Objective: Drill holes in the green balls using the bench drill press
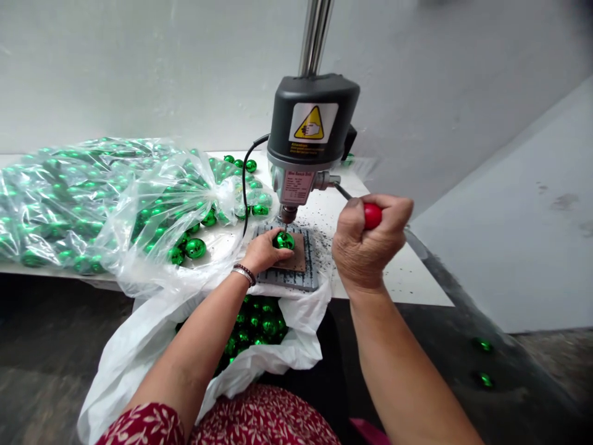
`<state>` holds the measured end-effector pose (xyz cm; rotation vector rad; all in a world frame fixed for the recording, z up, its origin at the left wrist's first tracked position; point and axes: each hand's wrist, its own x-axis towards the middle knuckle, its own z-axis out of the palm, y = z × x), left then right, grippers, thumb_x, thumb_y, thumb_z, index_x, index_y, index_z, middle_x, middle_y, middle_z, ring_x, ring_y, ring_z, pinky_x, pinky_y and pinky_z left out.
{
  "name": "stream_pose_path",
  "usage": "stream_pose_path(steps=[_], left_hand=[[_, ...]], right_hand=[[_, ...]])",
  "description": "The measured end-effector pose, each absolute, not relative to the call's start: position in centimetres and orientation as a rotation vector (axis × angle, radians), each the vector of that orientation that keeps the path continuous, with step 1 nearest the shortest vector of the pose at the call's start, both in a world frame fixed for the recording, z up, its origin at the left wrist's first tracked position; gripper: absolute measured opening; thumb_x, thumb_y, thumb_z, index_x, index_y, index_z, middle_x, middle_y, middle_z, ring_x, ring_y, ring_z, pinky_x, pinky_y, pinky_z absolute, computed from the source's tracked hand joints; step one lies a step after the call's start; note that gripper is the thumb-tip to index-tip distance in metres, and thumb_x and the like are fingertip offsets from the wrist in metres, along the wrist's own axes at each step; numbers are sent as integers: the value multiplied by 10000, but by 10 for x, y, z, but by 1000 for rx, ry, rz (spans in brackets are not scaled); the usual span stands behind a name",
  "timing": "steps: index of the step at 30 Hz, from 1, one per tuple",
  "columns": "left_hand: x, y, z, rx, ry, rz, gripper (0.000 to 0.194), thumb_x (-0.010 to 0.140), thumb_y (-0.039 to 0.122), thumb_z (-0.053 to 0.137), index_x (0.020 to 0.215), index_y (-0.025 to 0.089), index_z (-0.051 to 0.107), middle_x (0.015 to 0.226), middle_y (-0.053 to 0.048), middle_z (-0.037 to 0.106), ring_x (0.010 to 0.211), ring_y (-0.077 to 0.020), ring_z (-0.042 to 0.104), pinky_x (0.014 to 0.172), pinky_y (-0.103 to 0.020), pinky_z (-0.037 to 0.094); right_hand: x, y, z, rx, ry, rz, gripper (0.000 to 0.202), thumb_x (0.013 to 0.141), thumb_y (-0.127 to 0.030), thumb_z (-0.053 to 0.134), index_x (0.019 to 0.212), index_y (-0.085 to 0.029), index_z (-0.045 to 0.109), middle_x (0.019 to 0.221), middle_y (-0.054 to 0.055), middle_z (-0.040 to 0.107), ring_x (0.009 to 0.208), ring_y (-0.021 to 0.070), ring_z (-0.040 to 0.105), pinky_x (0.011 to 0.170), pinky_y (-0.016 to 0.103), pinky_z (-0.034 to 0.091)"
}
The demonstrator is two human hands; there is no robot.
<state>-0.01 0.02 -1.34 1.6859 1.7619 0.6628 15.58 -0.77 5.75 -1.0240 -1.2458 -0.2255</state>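
Observation:
My left hand [266, 251] grips a shiny green ball [284, 240] between thumb and fingers, on a brown board [296, 254] over the drill's grey base plate [306, 282]. Directly above the ball is the chuck [288, 214] of a dark bench drill [315, 117], its thin bit reaching down to the ball's top. Wrapped round the red knob [372, 216] of the drill's lever is my right hand [365, 247], to the right of the drill head. Whether the bit has entered the ball cannot be made out.
Clear plastic bags [83, 204] full of green balls cover the table's left side. An open white bag [296, 346] of green balls lies below the table edge. Dark shavings dot the white table [403, 278]. A black cable [245, 185] hangs beside the drill. Two balls lie on the floor, right.

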Motion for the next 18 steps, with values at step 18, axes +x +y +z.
stream_pose_path(steps=[18], left_hand=[[-2,2,-19,1645,1706,764,710,665,343,840,1335,235,632,1211,-70,735,1089,-253,667,972,-342,486]], right_hand=[[154,-11,28,-1025,-1211,-191,274,849,-448,528,858,-173,527,750,24,584,643,89,555,608,220,469]])
